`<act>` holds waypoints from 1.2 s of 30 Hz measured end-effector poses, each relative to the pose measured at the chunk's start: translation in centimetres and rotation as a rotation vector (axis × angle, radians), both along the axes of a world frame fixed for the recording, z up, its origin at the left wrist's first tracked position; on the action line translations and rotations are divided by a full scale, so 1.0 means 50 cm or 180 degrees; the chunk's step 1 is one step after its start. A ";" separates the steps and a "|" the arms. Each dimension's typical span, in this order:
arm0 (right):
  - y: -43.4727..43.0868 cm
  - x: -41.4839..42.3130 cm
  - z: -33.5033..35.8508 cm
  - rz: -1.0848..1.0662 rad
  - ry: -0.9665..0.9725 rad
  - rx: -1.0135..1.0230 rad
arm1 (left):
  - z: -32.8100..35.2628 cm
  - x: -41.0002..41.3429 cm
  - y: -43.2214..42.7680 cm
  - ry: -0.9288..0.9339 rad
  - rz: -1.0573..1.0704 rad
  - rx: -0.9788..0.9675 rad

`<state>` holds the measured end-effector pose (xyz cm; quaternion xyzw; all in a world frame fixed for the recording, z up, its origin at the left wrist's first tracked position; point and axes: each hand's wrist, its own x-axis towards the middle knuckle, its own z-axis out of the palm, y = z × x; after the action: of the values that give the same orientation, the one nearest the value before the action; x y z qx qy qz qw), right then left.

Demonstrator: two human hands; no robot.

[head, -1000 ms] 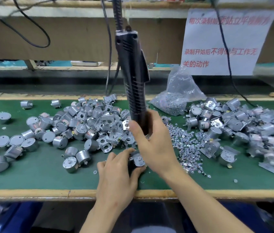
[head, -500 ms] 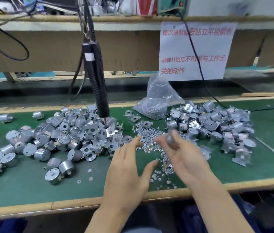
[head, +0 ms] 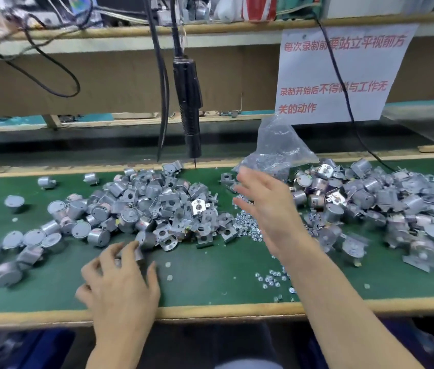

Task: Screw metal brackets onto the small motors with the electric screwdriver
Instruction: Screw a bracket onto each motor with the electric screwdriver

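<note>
Left hand [head: 120,283] curls round a small motor [head: 132,253] at the motor heap's [head: 152,206] near edge. Right hand [head: 266,209], fingers spread, hovers over loose screws [head: 245,227]. Behind, a clear bag [head: 277,147] holds more screws. The electric screwdriver [head: 188,102] hangs over the counter [head: 210,278].

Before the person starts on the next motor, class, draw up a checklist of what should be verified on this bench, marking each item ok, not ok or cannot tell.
1. The electric screwdriver is free: ok, it hangs above the bench, no hand on it.
2. The right hand is empty: ok, fingers straight, over the loose screws.
3. The left hand has a grip: cannot tell, fingertips at the edge of the motors, blurred.
4. The brackets are to hand: ok, mixed into that heap.
5. A screw sits on the bit: cannot tell, too small.
</note>
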<state>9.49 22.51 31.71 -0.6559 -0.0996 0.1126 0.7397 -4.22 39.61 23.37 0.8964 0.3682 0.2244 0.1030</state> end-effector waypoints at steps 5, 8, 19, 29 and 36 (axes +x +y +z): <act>0.092 0.017 0.044 -0.0020 -0.0856 -0.0888 | -0.001 -0.011 0.026 0.0016 -0.0249 0.0288; 0.122 0.046 0.070 -0.0341 -0.1198 -0.0990 | -0.001 -0.018 0.028 -0.0172 -0.0292 0.0458; 0.107 0.085 0.088 -0.0319 -0.2007 -0.0511 | 0.005 0.022 -0.089 -0.0942 -0.1959 -0.0747; 0.033 0.083 0.037 0.0069 -0.1572 0.0408 | -0.044 0.069 -0.107 -0.0365 -0.2215 -0.0614; 0.004 0.080 -0.011 -0.0134 -0.1429 0.0605 | -0.040 0.068 -0.100 -0.0470 -0.2123 -0.0793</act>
<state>13.49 22.71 31.16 -0.5939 -0.2579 -0.0612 0.7596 -0.82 34.59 21.37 0.9291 0.0716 0.1959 0.3053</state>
